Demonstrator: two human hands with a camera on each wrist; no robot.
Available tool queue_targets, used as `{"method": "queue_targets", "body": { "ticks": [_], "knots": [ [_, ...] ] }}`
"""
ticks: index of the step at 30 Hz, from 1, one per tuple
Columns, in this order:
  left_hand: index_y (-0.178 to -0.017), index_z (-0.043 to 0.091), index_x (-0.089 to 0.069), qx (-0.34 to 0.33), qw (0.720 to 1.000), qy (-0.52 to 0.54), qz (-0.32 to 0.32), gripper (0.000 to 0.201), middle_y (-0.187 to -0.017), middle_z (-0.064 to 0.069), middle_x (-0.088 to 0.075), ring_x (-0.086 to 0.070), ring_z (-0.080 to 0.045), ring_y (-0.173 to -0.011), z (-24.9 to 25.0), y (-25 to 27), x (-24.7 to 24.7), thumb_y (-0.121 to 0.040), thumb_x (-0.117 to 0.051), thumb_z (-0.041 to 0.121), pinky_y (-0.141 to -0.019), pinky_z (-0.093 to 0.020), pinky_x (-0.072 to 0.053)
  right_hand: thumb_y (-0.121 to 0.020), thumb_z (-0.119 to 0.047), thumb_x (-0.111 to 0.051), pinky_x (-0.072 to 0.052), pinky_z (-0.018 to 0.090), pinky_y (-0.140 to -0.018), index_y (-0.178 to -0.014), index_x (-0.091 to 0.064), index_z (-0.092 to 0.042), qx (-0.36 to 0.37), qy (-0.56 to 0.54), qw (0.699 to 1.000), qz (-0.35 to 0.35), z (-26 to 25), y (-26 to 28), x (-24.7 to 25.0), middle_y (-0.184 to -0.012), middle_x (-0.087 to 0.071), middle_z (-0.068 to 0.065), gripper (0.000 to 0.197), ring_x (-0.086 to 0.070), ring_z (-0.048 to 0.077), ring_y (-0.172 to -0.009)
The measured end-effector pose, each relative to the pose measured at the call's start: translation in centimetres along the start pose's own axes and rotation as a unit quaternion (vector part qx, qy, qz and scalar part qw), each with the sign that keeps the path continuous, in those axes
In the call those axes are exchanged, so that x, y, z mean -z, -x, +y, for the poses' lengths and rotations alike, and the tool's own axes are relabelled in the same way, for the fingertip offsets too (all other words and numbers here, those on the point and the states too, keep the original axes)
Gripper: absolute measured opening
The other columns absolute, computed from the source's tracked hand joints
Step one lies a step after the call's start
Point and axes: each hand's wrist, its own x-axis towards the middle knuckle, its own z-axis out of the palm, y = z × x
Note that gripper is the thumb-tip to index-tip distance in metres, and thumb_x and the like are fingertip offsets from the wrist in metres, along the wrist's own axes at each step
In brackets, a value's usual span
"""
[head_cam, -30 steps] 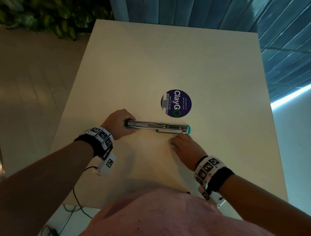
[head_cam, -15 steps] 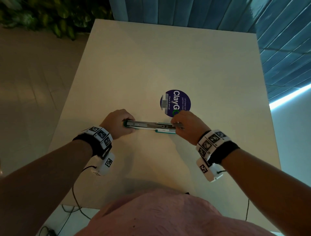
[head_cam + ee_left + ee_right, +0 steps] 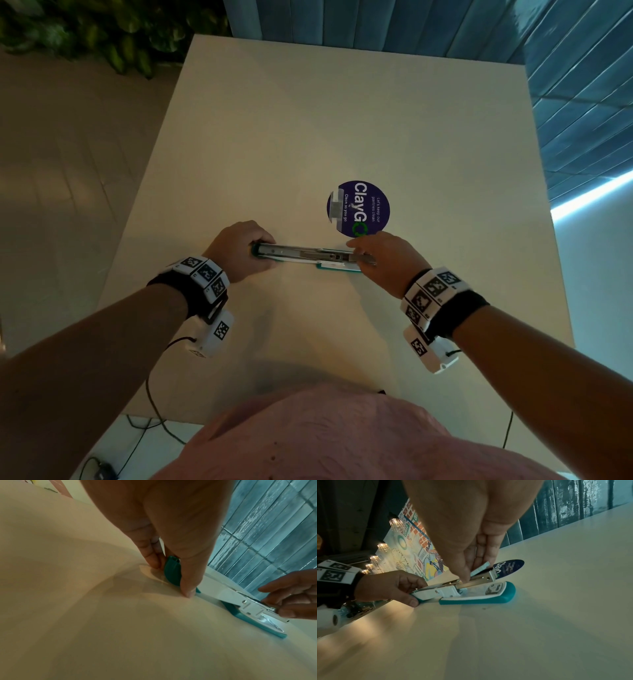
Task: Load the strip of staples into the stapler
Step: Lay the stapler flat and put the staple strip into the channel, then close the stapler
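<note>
Your stapler point(image 3: 308, 255) lies opened flat on the cream table point(image 3: 308, 120), just near of the round blue sticker point(image 3: 359, 209). Your left hand point(image 3: 239, 248) grips its back end. Your right hand point(image 3: 383, 260), a second ago on the table nearer you, now pinches the staple strip point(image 3: 480, 568) over the metal channel.

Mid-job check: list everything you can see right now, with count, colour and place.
stapler: one, teal and white with its metal magazine exposed, opened out flat on the table.
strip of staples: one, pale, angled over the magazine's front end.
table: one, cream.
round sticker: one, dark blue, beyond the stapler.
plants: green, far left, off the table.
left hand: grips the stapler's teal end.
right hand: pinches the strip of staples.
</note>
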Motion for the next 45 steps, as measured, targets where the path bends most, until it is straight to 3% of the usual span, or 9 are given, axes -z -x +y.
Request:
{"method": "queue_targets", "body": {
  "ticks": [6,10,14,22,26,32,36,39,45],
  "knots": [
    [-0.090,0.018,-0.067,0.004,1.000,0.005,-0.002,0.028,-0.088,-0.004,-0.064,-0.057,-0.021,-0.080,0.1,0.1,0.0,-0.066,-0.079,0.024,-0.071,-0.031,-0.045,-0.089,-0.020,-0.051,-0.046,0.034,-0.093,-0.125,-0.051,-0.020,-0.004,0.011,1.000,-0.006,0.3,-0.2,-0.5,-0.119,-0.063,0.008,0.036,-0.057,0.023,-0.106],
    [-0.092,0.017,-0.067,0.003,1.000,0.001,-0.003,0.029,-0.089,-0.005,-0.063,-0.056,-0.021,-0.081,0.2,0.2,0.1,-0.066,-0.079,0.025,-0.071,-0.031,-0.044,-0.077,-0.022,-0.068,-0.039,0.036,-0.102,-0.131,-0.039,-0.022,-0.012,-0.025,1.000,-0.008,1.4,0.4,-1.1,-0.133,-0.049,0.004,0.061,-0.044,0.021,-0.118],
    [-0.095,0.016,-0.066,0.000,1.000,-0.010,-0.003,0.033,-0.091,-0.007,-0.062,-0.055,-0.022,-0.083,0.1,0.3,-0.2,-0.067,-0.079,0.025,-0.073,-0.031,-0.042,-0.066,-0.025,-0.075,-0.040,0.038,-0.099,-0.128,-0.038,-0.017,-0.044,-0.033,0.998,0.036,2.9,1.0,-1.6,-0.128,-0.046,0.006,0.073,-0.041,0.024,-0.115],
    [-0.091,0.018,-0.064,0.020,0.999,0.032,0.018,0.033,-0.091,-0.007,-0.065,-0.061,-0.022,-0.083,0.2,1.1,0.8,-0.063,-0.081,0.016,-0.080,-0.042,-0.053,-0.062,-0.015,-0.079,-0.050,0.033,-0.078,-0.102,-0.056,-0.012,-0.068,-0.094,0.993,0.036,4.3,0.6,-1.5,-0.095,-0.048,0.003,0.046,-0.052,0.019,-0.082],
    [-0.091,0.021,-0.062,-0.004,0.995,0.094,0.035,0.035,-0.093,-0.002,-0.068,-0.063,-0.017,-0.086,2.5,1.2,2.7,-0.062,-0.081,0.018,-0.082,-0.033,-0.054,-0.062,-0.016,-0.078,-0.049,0.031,-0.079,-0.103,-0.058,-0.012,-0.064,-0.093,0.993,0.024,4.5,0.4,-1.3,-0.099,-0.054,0.008,0.045,-0.055,0.022,-0.084],
    [-0.095,0.018,-0.063,-0.135,0.986,0.101,-0.008,0.033,-0.091,0.000,-0.065,-0.058,-0.011,-0.083,8.9,-1.7,1.2,-0.067,-0.079,0.023,-0.076,-0.022,-0.047,-0.063,-0.013,-0.077,-0.049,0.030,-0.080,-0.102,-0.059,-0.012,-0.065,-0.105,0.992,0.021,4.5,0.4,-1.3,-0.100,-0.054,0.008,0.043,-0.055,0.020,-0.085],
    [-0.103,0.018,-0.064,-0.191,0.980,0.021,-0.054,0.036,-0.096,-0.002,-0.065,-0.055,-0.013,-0.086,11.4,-3.7,-2.5,-0.072,-0.074,0.033,-0.079,-0.027,-0.045,-0.065,-0.014,-0.075,-0.044,0.028,-0.079,-0.104,-0.060,-0.010,-0.071,-0.100,0.992,0.016,4.3,0.4,-1.2,-0.099,-0.052,0.006,0.041,-0.054,0.020,-0.087],
    [-0.107,0.012,-0.063,-0.200,0.975,-0.016,-0.091,0.036,-0.098,-0.009,-0.062,-0.055,-0.022,-0.090,12.2,-4.4,-4.7,-0.076,-0.071,0.028,-0.079,-0.035,-0.047,-0.069,-0.011,-0.072,-0.045,0.031,-0.081,-0.103,-0.060,-0.007,-0.061,-0.092,0.994,0.007,4.0,0.6,-1.0,-0.102,-0.053,0.013,0.036,-0.054,0.024,-0.091],
    [-0.108,0.008,-0.063,-0.203,0.973,-0.032,-0.105,0.038,-0.098,-0.015,-0.059,-0.052,-0.026,-0.091,11.9,-5.2,-5.3,-0.076,-0.071,0.028,-0.076,-0.032,-0.039,-0.069,-0.010,-0.073,-0.045,0.030,-0.080,-0.106,-0.058,-0.007,-0.057,-0.103,0.993,0.014,4.3,0.7,-1.0,-0.105,-0.053,0.015,0.040,-0.053,0.022,-0.088]
  ]
}}
